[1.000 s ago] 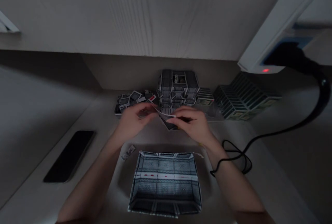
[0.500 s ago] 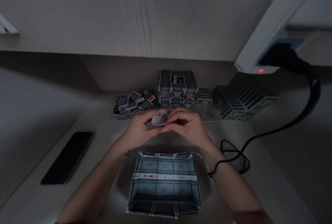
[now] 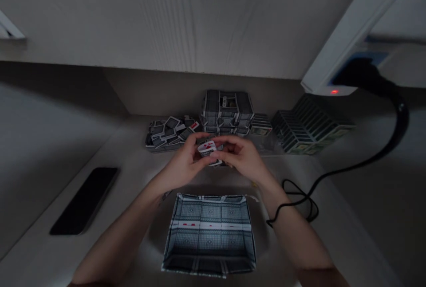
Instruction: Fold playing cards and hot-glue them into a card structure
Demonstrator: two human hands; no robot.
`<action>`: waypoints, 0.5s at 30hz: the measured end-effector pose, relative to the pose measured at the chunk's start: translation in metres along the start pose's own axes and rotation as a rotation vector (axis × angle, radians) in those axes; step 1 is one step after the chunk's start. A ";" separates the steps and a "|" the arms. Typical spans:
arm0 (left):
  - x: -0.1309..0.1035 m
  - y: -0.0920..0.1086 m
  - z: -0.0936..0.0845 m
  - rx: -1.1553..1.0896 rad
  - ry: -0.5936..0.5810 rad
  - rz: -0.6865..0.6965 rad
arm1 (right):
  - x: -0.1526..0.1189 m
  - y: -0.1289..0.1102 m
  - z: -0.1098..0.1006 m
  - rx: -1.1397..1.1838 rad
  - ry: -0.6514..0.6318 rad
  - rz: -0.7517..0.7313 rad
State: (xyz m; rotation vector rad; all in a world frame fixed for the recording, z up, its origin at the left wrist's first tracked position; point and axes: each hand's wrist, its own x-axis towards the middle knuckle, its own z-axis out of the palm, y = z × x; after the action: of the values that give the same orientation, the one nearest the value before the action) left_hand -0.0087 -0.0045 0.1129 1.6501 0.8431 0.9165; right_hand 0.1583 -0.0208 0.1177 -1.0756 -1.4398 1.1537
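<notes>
Between my two hands is a bent playing card [image 3: 207, 147] with red marks on its white face. My left hand [image 3: 182, 162] grips it from the left, thumb below and fingers above. From the right, my right hand [image 3: 242, 155] pinches it with the thumb across the front; its other fingers are partly hidden. Below the hands sits an open box made of playing cards [image 3: 210, 238], with dark patterned backs inside and a white strip showing red marks. Right behind the hands stands a stacked card-built case [image 3: 228, 107].
A tray of loose folded cards [image 3: 171, 134] lies at the back left. Card stacks [image 3: 299, 129] stand at the back right, beside a small stack [image 3: 261, 123]. A black phone [image 3: 84, 200] lies left. A black cable [image 3: 366, 160] hangs from a power strip [image 3: 333, 56] and coils near my right forearm.
The card between my hands has turned and bent, now showing more of its red-marked face and a dark patterned edge. My left fingers have lifted slightly. The box has stayed in place.
</notes>
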 end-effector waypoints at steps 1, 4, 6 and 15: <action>0.001 -0.001 0.000 -0.018 0.022 -0.027 | 0.000 0.000 0.000 -0.003 0.020 0.002; 0.004 -0.003 -0.002 -0.013 0.077 -0.091 | 0.001 0.001 -0.001 -0.023 0.077 -0.003; 0.005 -0.001 -0.004 0.014 0.099 -0.108 | 0.002 0.003 -0.001 -0.026 0.095 0.014; 0.003 0.008 -0.014 0.260 0.104 -0.078 | 0.003 0.008 0.004 0.043 0.190 0.111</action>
State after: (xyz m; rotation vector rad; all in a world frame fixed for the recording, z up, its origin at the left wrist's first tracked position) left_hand -0.0193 0.0022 0.1234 1.7881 1.1288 0.8733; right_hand 0.1543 -0.0168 0.1101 -1.2128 -1.2158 1.1225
